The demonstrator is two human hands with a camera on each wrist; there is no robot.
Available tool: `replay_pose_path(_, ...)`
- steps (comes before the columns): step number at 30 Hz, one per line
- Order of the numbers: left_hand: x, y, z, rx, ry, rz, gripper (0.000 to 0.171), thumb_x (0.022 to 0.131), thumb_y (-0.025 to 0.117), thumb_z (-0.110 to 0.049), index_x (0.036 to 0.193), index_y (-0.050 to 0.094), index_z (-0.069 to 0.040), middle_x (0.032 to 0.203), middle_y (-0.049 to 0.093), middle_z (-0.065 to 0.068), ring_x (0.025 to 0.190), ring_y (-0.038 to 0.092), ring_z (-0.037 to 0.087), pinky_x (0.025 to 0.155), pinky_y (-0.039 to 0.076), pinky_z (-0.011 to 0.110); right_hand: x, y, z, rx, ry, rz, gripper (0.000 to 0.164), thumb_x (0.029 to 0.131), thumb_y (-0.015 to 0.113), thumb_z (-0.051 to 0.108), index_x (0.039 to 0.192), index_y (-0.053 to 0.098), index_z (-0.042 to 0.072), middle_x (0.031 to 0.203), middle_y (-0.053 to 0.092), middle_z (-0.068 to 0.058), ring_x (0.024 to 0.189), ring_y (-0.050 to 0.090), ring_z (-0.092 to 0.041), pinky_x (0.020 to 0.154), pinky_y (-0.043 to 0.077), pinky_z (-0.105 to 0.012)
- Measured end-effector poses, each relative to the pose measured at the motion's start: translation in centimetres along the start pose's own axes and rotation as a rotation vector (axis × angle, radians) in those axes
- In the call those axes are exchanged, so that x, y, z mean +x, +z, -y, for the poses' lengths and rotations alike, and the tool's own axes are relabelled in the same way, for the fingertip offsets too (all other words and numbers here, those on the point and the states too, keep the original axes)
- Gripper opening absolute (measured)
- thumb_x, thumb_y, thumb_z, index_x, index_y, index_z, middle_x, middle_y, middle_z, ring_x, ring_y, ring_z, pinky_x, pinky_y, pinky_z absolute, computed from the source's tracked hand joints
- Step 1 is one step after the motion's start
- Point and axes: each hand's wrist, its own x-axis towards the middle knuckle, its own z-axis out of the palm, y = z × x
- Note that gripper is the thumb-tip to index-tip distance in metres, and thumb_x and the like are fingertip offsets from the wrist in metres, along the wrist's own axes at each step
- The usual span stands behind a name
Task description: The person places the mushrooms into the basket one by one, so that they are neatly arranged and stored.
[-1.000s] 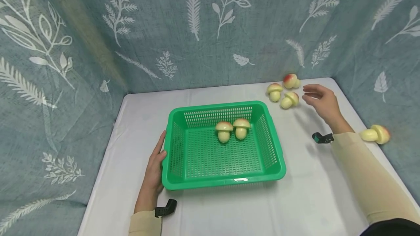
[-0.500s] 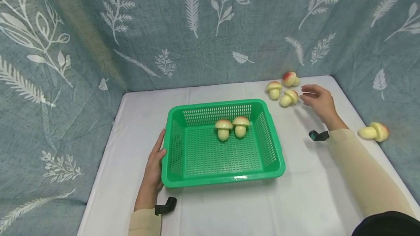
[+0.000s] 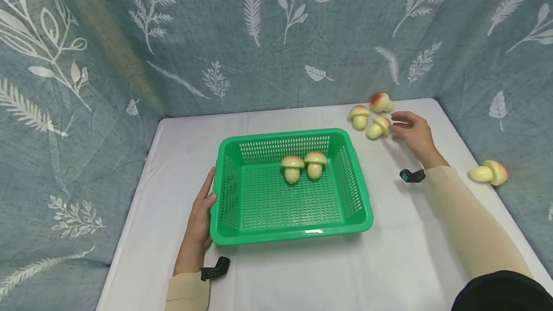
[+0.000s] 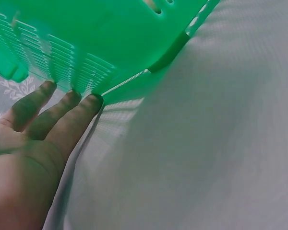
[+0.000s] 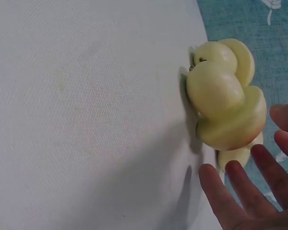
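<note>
Mid-frame on the counter (image 3: 302, 272) stands the basket (image 3: 285, 212), two mushrooms (image 3: 292, 163) side by side inside. Three loose mushrooms (image 3: 378, 129) cluster upper right; a lone mushroom (image 3: 489, 173) lies at the counter's right edge.

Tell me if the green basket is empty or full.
Neither, just partly filled: two mushrooms are side by side in the green basket, and most of its perforated floor shows bare.
</note>
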Motion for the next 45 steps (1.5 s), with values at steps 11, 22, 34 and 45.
replay_pose_path(11, -0.12, -0.01, 0.1, -0.001, -0.02, -0.008, 0.067, 0.111, 0.039, -0.016, 0.175, 0.025, -0.03, 0.178, 0.022, -0.006, 0.156, 0.032, 0.025, 0.107, 0.051, 0.028, 0.32, 0.66, -0.22, -0.018, 0.0, 0.032, 0.051, 0.107, 0.07, 0.017, 0.153, 0.056, 0.0, 0.154, 0.055, -0.025, 0.136, 0.058, -0.038, 0.084, 0.059, -0.021)
replay_pose_path(22, -0.29, -0.07, 0.24, -0.001, -0.025, -0.014, 0.067, 0.111, 0.04, -0.018, 0.175, 0.025, -0.032, 0.178, 0.023, -0.006, 0.151, 0.039, 0.025, 0.103, 0.055, 0.03, 0.67, 0.96, -0.28, -0.04, -0.002, 0.048, 0.049, 0.108, 0.069, 0.017, 0.152, 0.058, 0.0, 0.155, 0.054, -0.025, 0.135, 0.058, -0.039, 0.08, 0.058, -0.018)
replay_pose_path(34, -0.19, -0.16, 0.3, -0.004, -0.015, -0.015, 0.069, 0.109, 0.041, -0.016, 0.175, 0.025, -0.03, 0.178, 0.023, -0.004, 0.151, 0.039, 0.025, 0.103, 0.055, 0.03, 0.78, 1.05, -0.39, -0.033, -0.037, 0.066, 0.046, 0.107, 0.067, 0.01, 0.151, 0.058, -0.003, 0.156, 0.053, -0.025, 0.132, 0.059, -0.037, 0.081, 0.057, -0.016)
replay_pose_path(45, 0.03, -0.29, 0.14, -0.008, 0.01, -0.004, 0.069, 0.109, 0.04, -0.016, 0.175, 0.025, -0.029, 0.178, 0.022, -0.003, 0.151, 0.04, 0.025, 0.103, 0.055, 0.03, 0.94, 0.79, -0.42, -0.028, -0.039, 0.083, 0.046, 0.107, 0.068, 0.011, 0.149, 0.06, -0.003, 0.153, 0.055, -0.023, 0.119, 0.062, -0.02, 0.085, 0.059, -0.02)
